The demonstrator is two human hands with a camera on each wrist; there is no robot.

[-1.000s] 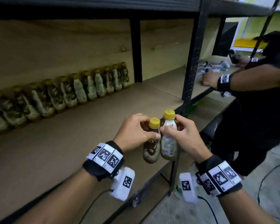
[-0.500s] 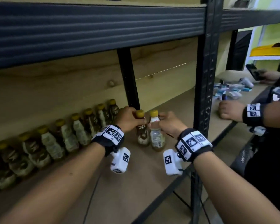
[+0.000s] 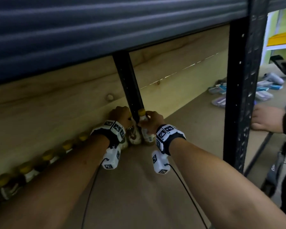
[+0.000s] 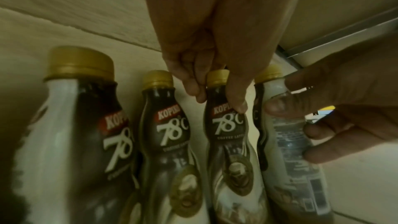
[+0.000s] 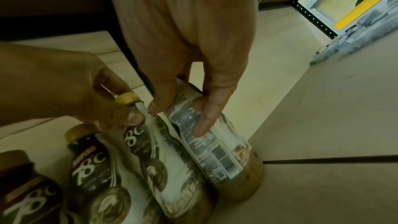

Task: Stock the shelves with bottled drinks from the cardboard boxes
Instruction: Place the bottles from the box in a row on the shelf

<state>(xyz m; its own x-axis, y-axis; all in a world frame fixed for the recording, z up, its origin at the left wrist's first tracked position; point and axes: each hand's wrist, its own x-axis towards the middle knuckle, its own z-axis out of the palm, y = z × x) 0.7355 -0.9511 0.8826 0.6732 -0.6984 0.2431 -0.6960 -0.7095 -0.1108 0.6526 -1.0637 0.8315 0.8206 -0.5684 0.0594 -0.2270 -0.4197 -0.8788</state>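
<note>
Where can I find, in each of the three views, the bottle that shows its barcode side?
Head: barcode bottle at centre, right end of the row, by the black post.
Left wrist: right of centre, fourth bottle, in the right hand.
Right wrist: centre, rightmost bottle.
Shared landmark: the neighbouring bottle held by the left hand.

About ten bottles (image 3: 135,135), two hands (image 3: 153,120)

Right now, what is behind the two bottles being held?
Behind the two bottles stand a black shelf post and the pale wooden back panel. The post's foot is hidden by bottles and hands.
</note>
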